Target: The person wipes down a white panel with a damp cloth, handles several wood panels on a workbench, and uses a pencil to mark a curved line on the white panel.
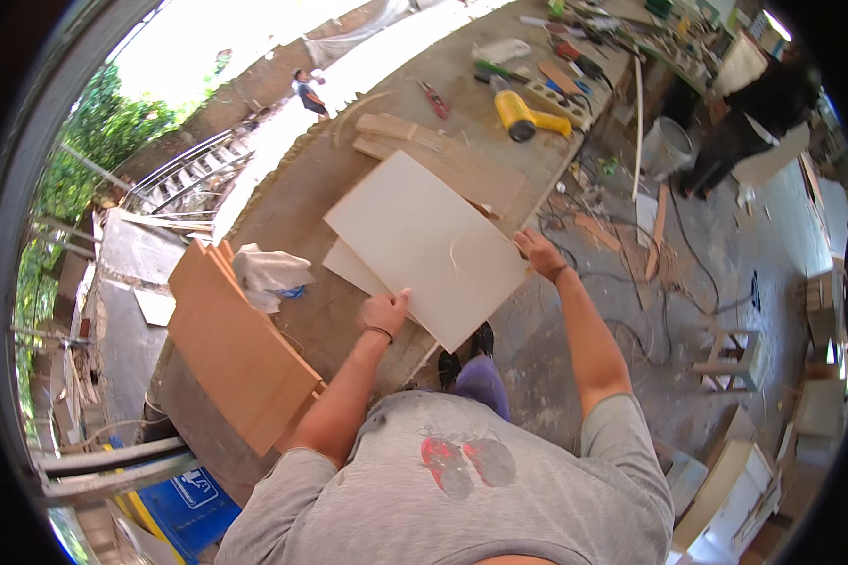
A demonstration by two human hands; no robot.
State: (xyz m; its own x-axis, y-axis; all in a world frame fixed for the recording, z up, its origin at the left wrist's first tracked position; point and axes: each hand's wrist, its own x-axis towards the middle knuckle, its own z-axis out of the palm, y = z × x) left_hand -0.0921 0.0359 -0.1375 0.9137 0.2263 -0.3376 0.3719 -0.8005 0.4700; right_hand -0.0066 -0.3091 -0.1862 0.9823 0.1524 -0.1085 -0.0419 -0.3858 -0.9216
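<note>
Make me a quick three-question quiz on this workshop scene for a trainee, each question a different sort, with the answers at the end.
1. True or false: only one hand is touching the large white board.
2. Multiple choice: what colours is the gun-shaped tool?
(a) blue and white
(b) yellow and black
(c) green and orange
3. Fill the blank: just to the right of the brown boards lies a crumpled, pale ____.

Key:
1. False: the left hand and the right hand both touch its edges.
2. (b)
3. cloth
</note>
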